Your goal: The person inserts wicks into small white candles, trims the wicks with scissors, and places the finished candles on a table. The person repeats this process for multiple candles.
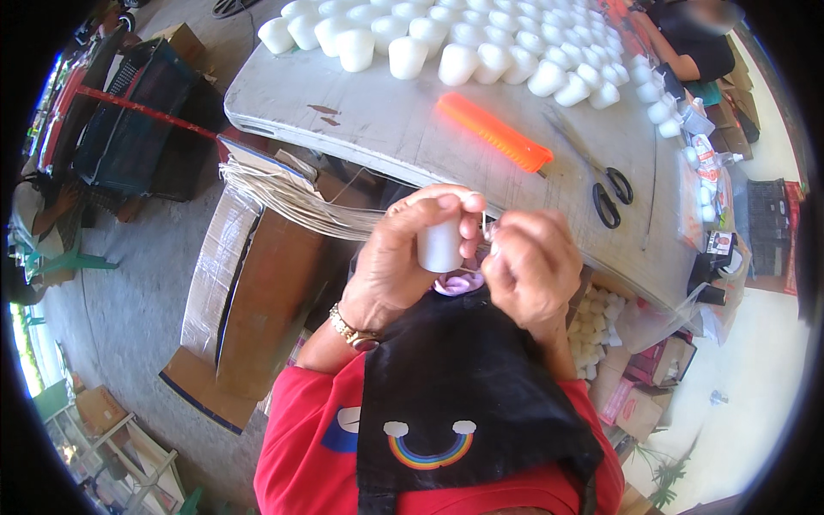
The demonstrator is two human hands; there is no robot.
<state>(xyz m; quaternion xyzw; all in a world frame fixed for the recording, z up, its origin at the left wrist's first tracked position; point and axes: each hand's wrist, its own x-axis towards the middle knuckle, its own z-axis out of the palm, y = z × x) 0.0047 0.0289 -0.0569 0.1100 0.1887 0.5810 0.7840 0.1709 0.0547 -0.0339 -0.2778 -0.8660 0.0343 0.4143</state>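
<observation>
My left hand (410, 238) is wrapped round a small white wax candle (440, 245), held upright above my lap. A thin white wick (484, 220) shows at the candle's top, between my hands. Close on the right, my right hand (534, 268) is closed, its fingertips pinching at the wick; part of the grip is hidden and a little blurred. Below the candle, a bit of pinkish-purple cloth (458, 283) shows. A bundle of long white wicks (296, 204) lies over a box to the left of my left hand.
Rows of white candles (408, 58) cover the table's (360, 129) far side. An orange plastic tray (493, 133) and black-handled scissors (607, 204) lie nearer. Cardboard boxes (266, 292) stand left. Another person (699, 43) sits at far right. More candles (592, 330) lie below right.
</observation>
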